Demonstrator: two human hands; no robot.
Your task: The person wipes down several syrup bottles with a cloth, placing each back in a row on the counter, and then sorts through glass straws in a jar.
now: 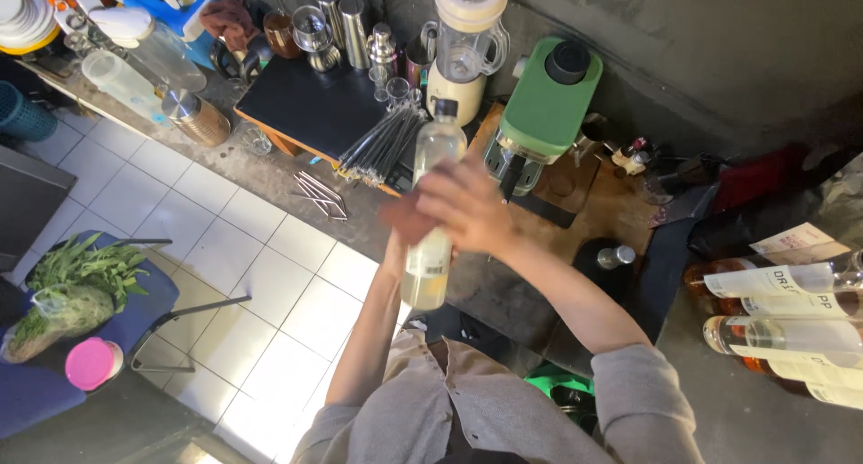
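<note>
Clear plastic bottle (433, 214) held upright in front of the chest, pale yellowish liquid filling its lower part, dark cap at the top. Left hand (395, 248) wrapped around the lower body from behind, mostly hidden by the bottle, so only the edge of the palm and wrist visible. Right hand (463, 205) pressed over the middle of the bottle, fingers (404, 217) blurred and spread across its front; closed on it or merely resting against it, cannot tell.

Just beyond the grip, a bundle of dark straws (382, 145) lying on a black mat (315, 104), with loose metal straws (319, 194) on the counter (270, 172) to its left. Further past the bottle's cap, a cream blender (465, 46), and to its right a green appliance (546, 104). Well right of the grip, labelled glass bottles (782, 311) lying on their sides. Far left and below, leafy greens (76, 280) and a pink lid (90, 363) on a blue chair (148, 307).
</note>
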